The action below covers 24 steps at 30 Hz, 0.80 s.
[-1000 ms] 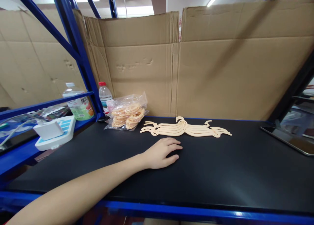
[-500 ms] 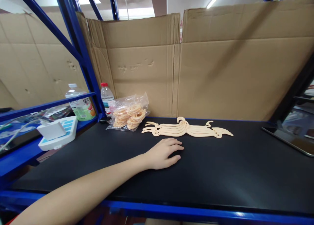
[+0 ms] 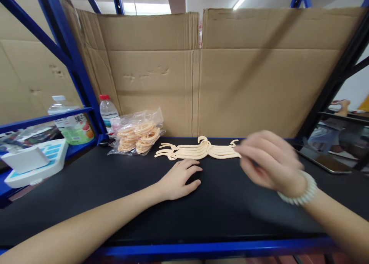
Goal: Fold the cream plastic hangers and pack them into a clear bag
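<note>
our right hand (image 3: 268, 162) has entered view, while our left hand (image 3: 180, 179) lies slack on the surface (image 3: 219, 214), holding nothing, the cream hanger-like pieces (image 3: 221, 152) lie just beyond it, seemingly nested for tidiness, and whether the blurred right grip holds anything we cannot tell.

The blurred right hand (image 3: 268, 160) partly hides the hangers (image 3: 194, 151).

R hand (image 3: 272, 160), motion-blurred, enters frame w/ pale bracelet (image 3: 302, 191) at wrist, blocking R end of hangers (image 3: 193, 153); view swings slightly R vs. earlier.
</note>
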{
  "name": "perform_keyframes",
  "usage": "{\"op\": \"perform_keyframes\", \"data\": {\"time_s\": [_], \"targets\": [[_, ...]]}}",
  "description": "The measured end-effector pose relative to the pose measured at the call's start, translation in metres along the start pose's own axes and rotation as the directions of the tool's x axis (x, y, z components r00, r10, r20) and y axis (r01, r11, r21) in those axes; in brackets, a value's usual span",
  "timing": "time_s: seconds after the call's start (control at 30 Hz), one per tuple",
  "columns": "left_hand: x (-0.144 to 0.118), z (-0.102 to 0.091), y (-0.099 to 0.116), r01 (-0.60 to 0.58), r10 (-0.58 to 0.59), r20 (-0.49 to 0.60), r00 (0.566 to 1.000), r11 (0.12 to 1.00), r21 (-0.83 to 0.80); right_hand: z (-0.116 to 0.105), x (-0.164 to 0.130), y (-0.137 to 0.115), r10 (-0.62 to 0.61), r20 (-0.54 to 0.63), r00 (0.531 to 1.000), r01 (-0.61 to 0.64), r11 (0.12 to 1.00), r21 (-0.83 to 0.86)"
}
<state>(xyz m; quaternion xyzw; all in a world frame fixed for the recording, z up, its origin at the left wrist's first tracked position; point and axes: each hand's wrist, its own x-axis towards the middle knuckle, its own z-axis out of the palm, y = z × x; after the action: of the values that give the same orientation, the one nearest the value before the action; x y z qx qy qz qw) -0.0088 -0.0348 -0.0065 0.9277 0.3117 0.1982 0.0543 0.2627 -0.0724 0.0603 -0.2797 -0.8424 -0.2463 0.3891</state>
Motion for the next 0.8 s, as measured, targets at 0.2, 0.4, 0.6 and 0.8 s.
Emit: {"op": "perform_keyframes", "data": {"time_s": [0.2,0.4,0.6,0.8], "targets": [[0.002,0.003,-0.001,0.156,-0.145,-0.109,0.983,0.983,0.099,0.066,-0.020,0.059,0.223,0.427,0.876,-0.260,0.965,0.029],[0.003,0.004,-0.001,0.202,-0.189,-0.110,0.976,0.971,0.128,0.087,-0.048,0.073,0.246,0.482,0.841,-0.342,0.932,0.120],[0.003,0.003,-0.004,0.214,-0.207,-0.109,0.972,0.975,0.057,0.086,-0.044,0.070,0.266,0.482,0.834,-0.384,0.909,0.163],[0.002,-0.002,0.003,0.092,-0.121,-0.263,0.957,0.988,-0.121,0.078,-0.044,0.067,0.295,0.494,0.818,-0.428,0.886,0.180]]}}
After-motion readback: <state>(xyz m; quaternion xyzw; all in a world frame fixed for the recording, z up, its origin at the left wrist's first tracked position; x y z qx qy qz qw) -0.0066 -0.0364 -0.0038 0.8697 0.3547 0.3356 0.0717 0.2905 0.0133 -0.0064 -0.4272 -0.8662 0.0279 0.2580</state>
